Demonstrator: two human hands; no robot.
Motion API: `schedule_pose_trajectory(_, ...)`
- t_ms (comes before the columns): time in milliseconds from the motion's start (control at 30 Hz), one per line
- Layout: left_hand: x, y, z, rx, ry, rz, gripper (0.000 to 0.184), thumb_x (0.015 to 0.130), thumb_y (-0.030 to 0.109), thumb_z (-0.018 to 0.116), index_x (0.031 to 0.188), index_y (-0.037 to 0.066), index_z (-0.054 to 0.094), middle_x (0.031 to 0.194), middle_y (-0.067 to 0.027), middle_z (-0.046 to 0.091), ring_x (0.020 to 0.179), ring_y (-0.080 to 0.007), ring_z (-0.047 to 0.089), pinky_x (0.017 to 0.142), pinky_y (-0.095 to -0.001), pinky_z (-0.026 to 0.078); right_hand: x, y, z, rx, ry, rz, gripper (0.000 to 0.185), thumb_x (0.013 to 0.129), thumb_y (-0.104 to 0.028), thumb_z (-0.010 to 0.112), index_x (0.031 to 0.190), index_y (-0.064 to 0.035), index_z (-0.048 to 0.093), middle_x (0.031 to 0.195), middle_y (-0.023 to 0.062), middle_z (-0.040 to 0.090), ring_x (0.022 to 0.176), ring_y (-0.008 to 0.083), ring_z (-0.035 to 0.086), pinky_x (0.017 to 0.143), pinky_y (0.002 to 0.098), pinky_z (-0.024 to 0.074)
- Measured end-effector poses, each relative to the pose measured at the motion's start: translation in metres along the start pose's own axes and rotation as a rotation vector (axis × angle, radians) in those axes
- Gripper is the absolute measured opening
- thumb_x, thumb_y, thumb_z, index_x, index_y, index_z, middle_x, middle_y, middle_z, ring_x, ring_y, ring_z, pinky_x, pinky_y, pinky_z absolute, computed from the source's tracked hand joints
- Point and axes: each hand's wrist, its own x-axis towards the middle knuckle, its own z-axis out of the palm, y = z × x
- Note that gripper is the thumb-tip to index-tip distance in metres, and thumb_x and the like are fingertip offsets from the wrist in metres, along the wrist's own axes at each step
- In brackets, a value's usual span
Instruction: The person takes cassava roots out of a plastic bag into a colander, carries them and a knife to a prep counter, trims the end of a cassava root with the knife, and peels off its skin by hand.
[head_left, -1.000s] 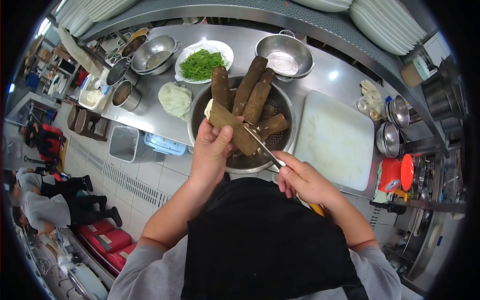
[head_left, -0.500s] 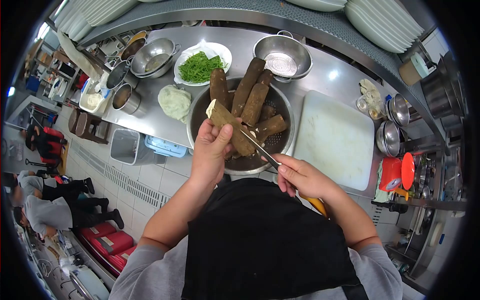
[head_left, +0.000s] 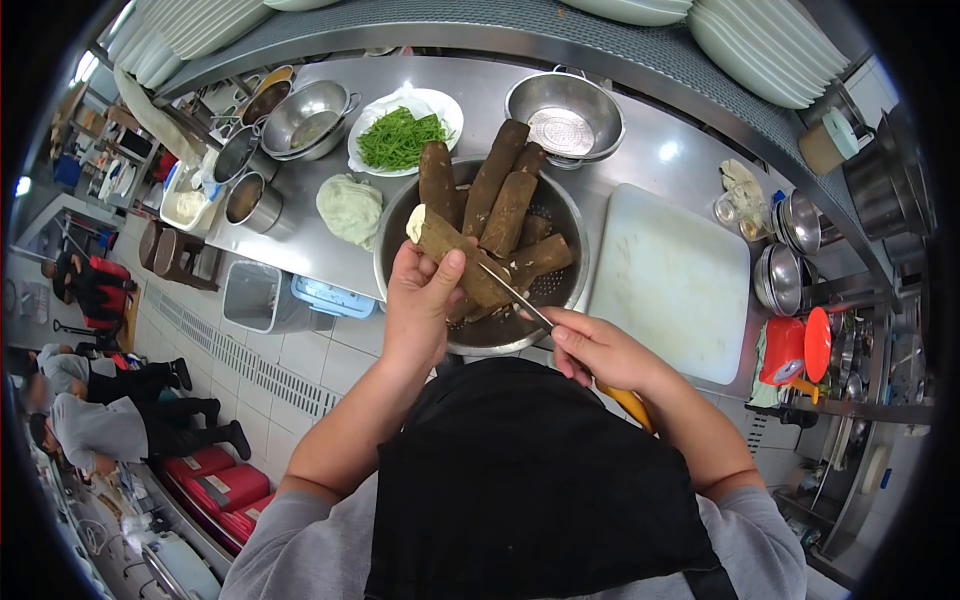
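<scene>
L hand (head_left: 418, 300) is wrapped round a thick brown root (head_left: 450, 240), thumb on top, fingers curled under. R hand (head_left: 605, 350) is closed on a knife (head_left: 518, 298), handle mostly hidden; slim metal blade lies against the root. Root's approx. cylindrical, rough, matte; far-L end is cut, pale cream. It's over the steel colander (head_left: 567, 220); can't tell if it touches the other roots (head_left: 497, 180) piled inside, some poking past the far rim. Colander's round, perforated, at the table's (head_left: 290, 225) near edge. To R, white cutting board (head_left: 670, 290), flat, stained, rounded corners, by table's near R corner; narrow steel strip btwn. Just L of colander, a crumpled pale-green lump (head_left: 348, 208). Farther, white plate (head_left: 455, 115) w/ thin green stalks (head_left: 400, 140). Nr far edge, round steel bowl (head_left: 562, 130); R of it, wider stretch of shiny tabletop.
</scene>
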Motion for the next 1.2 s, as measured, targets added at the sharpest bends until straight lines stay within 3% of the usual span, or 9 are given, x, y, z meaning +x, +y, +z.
schedule_pose_trajectory(200, 0.004, 0.004, -0.001, 0.04, -0.011, 0.056, 0.04, 0.1, 0.022, 0.07, 0.13, 0.007, 0.049, 0.12, -0.0057, 0.069, 0.102, -0.0097, 0.065, 0.076, -0.0215, 0.051, 0.009, 0.015, 0.005, -0.654, 0.376, -0.454, 0.051, 0.11, -0.041, 0.042, 0.158, -0.0206, 0.04, 0.082, 0.0019, 0.063, 0.072, 0.0108, 0.057, 0.068, 0.0278, 0.0505)
schedule_pose_trajectory(267, 0.002, 0.005, 0.001, 0.029, 0.01, 0.024, 0.039, 0.1, 0.022, 0.07, 0.13, 0.007, 0.049, 0.12, -0.0056, 0.069, 0.102, -0.0094, 0.065, 0.075, -0.0213, 0.05, 0.002, -0.009, 0.004, -0.069, 0.027, 0.103, 0.053, 0.11, -0.043, 0.042, 0.157, -0.0205, 0.04, 0.087, 0.0057, 0.065, 0.079, 0.0177, 0.061, 0.077, 0.0328, 0.0518)
schedule_pose_trajectory(400, 0.004, 0.005, -0.004, 0.074, 0.007, -0.002, 0.039, 0.1, 0.022, 0.069, 0.129, 0.006, 0.049, 0.119, -0.0054, 0.069, 0.102, -0.0094, 0.065, 0.075, -0.0204, 0.049, 0.018, 0.013, 0.008, -0.028, 0.019, 0.009, 0.057, 0.109, -0.046, 0.044, 0.158, -0.0188, 0.038, 0.085, 0.0072, 0.063, 0.077, 0.021, 0.061, 0.077, 0.0357, 0.0511)
schedule_pose_trajectory(500, 0.005, 0.006, -0.003, 0.113, 0.038, -0.006, 0.038, 0.1, 0.021, 0.069, 0.129, 0.006, 0.049, 0.12, -0.0062, 0.068, 0.106, -0.0124, 0.065, 0.083, -0.0245, 0.053, 0.024, 0.027, 0.017, -0.341, 0.326, -0.291, 0.053, 0.108, -0.048, 0.045, 0.15, -0.0155, 0.049, 0.078, 0.006, 0.056, 0.072, 0.0177, 0.054, 0.07, 0.0355, 0.0471)
schedule_pose_trajectory(600, 0.004, 0.005, 0.002, -0.041, 0.039, -0.042, 0.038, 0.101, 0.024, 0.067, 0.129, 0.006, 0.049, 0.122, -0.0079, 0.067, 0.111, -0.0167, 0.065, 0.09, -0.034, 0.055, 0.025, 0.019, 0.011, -0.273, 0.252, -0.247, 0.051, 0.107, -0.05, 0.046, 0.136, -0.0091, 0.057, 0.079, 0.007, 0.057, 0.075, 0.0179, 0.054, 0.072, 0.0357, 0.0462)
schedule_pose_trajectory(800, 0.003, 0.001, 0.0, -0.152, -0.055, -0.051, 0.04, 0.104, 0.029, 0.062, 0.133, 0.007, 0.046, 0.129, -0.0127, 0.064, 0.119, -0.0267, 0.063, 0.102, -0.0472, 0.051, 0.019, -0.006, 0.003, -0.137, 0.231, -0.206, 0.058, 0.105, -0.043, 0.053, 0.15, -0.0064, 0.047, 0.077, 0.0053, 0.056, 0.073, 0.0191, 0.053, 0.072, 0.0349, 0.0457)
schedule_pose_trajectory(867, 0.0, 0.001, 0.004, -0.123, -0.08, -0.022, 0.039, 0.105, 0.028, 0.059, 0.135, 0.008, 0.046, 0.132, -0.0142, 0.062, 0.121, -0.0277, 0.062, 0.103, -0.047, 0.051, 0.013, -0.019, 0.012, -0.395, 0.338, -0.307, 0.068, 0.104, -0.05, 0.05, 0.157, -0.0117, 0.031, 0.091, 0.018, 0.067, 0.091, 0.0364, 0.066, 0.084, 0.0436, 0.0491)
schedule_pose_trajectory(900, -0.002, 0.0, 0.005, -0.097, -0.097, 0.009, 0.038, 0.106, 0.028, 0.056, 0.137, 0.009, 0.046, 0.135, -0.0157, 0.06, 0.124, -0.0287, 0.061, 0.105, -0.0469, 0.051, 0.009, -0.03, 0.011, -0.424, 0.248, -0.191, 0.08, 0.104, -0.049, 0.051, 0.164, -0.0158, 0.009, 0.107, 0.0251, 0.069, 0.106, 0.0443, 0.065, 0.092, 0.0464, 0.0489)
schedule_pose_trajectory(1200, -0.009, -0.004, 0.009, -0.171, -0.132, 0.095, 0.043, 0.103, 0.029, 0.063, 0.136, 0.009, 0.044, 0.134, -0.014, 0.06, 0.123, -0.0263, 0.061, 0.104, -0.0466, 0.051, 0.018, -0.023, 0.016, -0.275, 0.178, -0.395, 0.071, 0.105, -0.042, 0.053, 0.164, -0.025, 0.019, 0.142, 0.0251, 0.058, 0.128, 0.0421, 0.059, 0.108, 0.0459, 0.0444)
